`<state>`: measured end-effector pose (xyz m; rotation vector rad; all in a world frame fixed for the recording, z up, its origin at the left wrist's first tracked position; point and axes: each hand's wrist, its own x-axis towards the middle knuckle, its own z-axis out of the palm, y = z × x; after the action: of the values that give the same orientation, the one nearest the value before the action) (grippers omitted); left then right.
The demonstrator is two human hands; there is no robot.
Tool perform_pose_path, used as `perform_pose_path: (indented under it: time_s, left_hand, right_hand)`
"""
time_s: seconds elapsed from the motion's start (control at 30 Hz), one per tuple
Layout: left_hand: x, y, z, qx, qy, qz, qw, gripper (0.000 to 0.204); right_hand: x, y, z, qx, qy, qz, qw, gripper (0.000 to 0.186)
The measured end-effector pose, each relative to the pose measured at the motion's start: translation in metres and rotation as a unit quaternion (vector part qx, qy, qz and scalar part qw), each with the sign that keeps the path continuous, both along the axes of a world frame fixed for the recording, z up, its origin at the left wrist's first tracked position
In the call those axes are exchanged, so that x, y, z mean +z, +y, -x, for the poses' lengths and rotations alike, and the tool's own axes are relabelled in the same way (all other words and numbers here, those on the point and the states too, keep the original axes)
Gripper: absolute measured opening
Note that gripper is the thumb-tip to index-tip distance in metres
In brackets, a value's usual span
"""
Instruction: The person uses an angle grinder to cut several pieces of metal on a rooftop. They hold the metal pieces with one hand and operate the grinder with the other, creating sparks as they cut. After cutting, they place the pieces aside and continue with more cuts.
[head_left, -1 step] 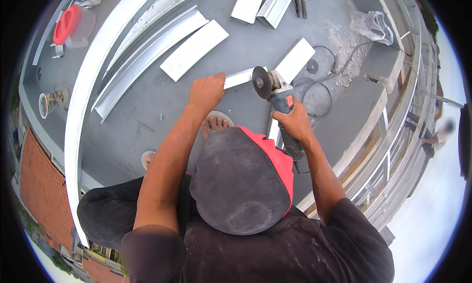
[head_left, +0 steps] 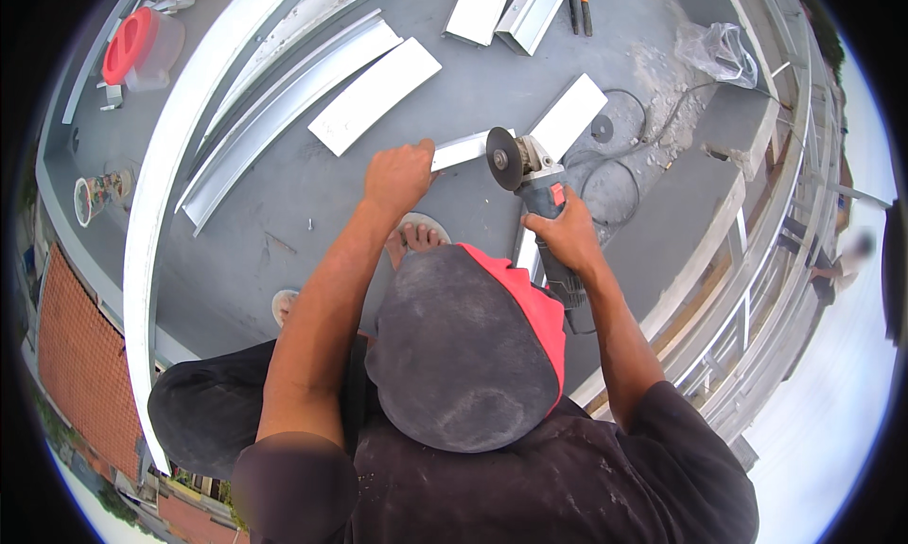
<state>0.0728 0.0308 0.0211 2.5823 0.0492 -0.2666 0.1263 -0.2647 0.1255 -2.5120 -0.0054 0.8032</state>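
An angle grinder [head_left: 543,201] is in my right hand [head_left: 567,230], its fingers wrapped round the body beside the red switch. The dark cutting disc [head_left: 506,159] faces left, level with the end of a short white metal strip [head_left: 462,150]. Whether disc and strip touch, I cannot tell. My left hand [head_left: 399,177] is closed on the strip's left end. Behind the grinder a longer white metal channel [head_left: 572,115] lies slanted, partly hidden by the tool.
White metal lengths [head_left: 375,96] lie on the grey floor to the left and ahead. A power cord [head_left: 636,189], a loose disc [head_left: 602,128], rubble and a plastic bag [head_left: 716,52] are at right. A red-lidded tub [head_left: 142,52] stands far left. Another person [head_left: 832,272] is beyond the railing.
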Motion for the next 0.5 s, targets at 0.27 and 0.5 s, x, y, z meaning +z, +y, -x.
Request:
perform_pose_path:
  time_s: [0.27,0.5]
  left_hand:
    - [-0.003,0.002,0.0,-0.001,0.006,-0.003,1.0,0.025]
    - [0.001,0.001,-0.004,0.006,0.037,0.003,0.999,0.024]
  right_hand:
    - [0.012,0.014,-0.003,-0.004,0.025,0.015,1.0,0.064]
    - [0.007,0.011,-0.007,0.006,0.017,0.017,1.0,0.062]
